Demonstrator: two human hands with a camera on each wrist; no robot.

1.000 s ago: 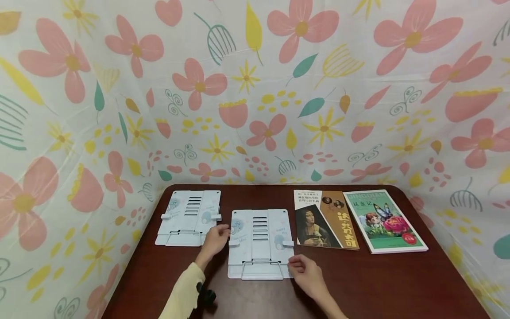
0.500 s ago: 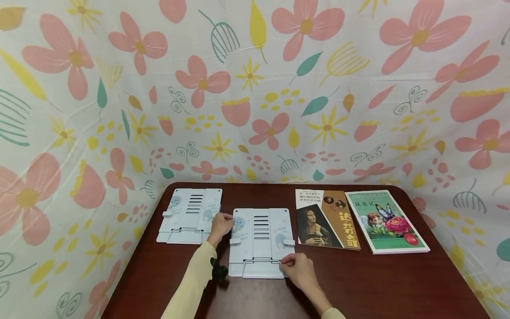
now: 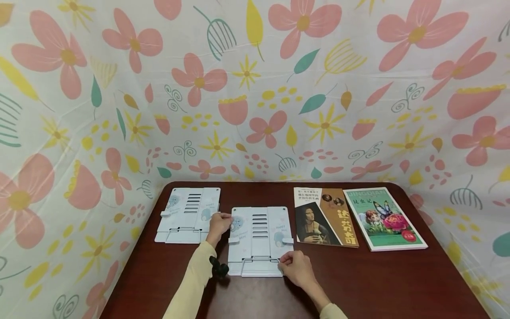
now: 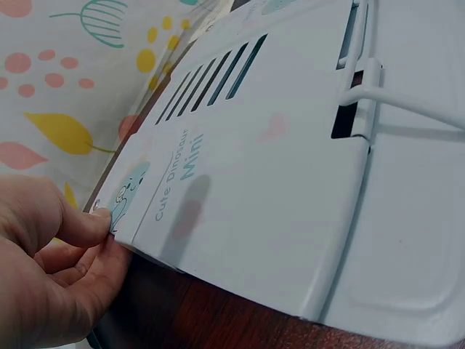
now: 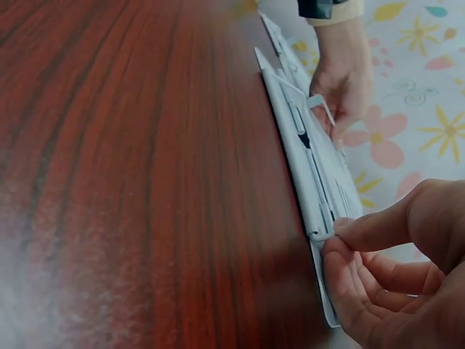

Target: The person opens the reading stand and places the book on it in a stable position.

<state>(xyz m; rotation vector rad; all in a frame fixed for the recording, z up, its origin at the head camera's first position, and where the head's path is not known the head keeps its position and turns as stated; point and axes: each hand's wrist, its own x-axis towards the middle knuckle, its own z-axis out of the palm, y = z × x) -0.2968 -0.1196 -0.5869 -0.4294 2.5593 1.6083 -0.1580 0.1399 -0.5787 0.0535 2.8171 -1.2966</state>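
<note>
A white book stand (image 3: 260,246) with slots and cartoon prints lies flat at the middle of the table. My left hand (image 3: 219,226) pinches its upper left edge; in the left wrist view the thumb of that hand (image 4: 54,265) lies over the dinosaur print, fingers at the rim. Down at the lower right, my right hand (image 3: 299,269) pinches the end of the wire bracket (image 3: 259,258) between thumb and forefinger. From the right wrist, the stand (image 5: 294,156) appears nearly edge-on, with the thumb and forefinger of the right hand (image 5: 407,269) meeting at its near end.
A second, matching book stand (image 3: 185,221) lies to the left, partly behind the left hand. Two books, one brown and white (image 3: 324,221) and one green (image 3: 384,219), lie at the right. Flowered cloth (image 3: 255,133) surrounds the dark wooden table (image 3: 378,283).
My left hand has moved up along the central stand's left edge to its upper corner. My right hand has shifted left from the stand's right side onto the wire bracket.
</note>
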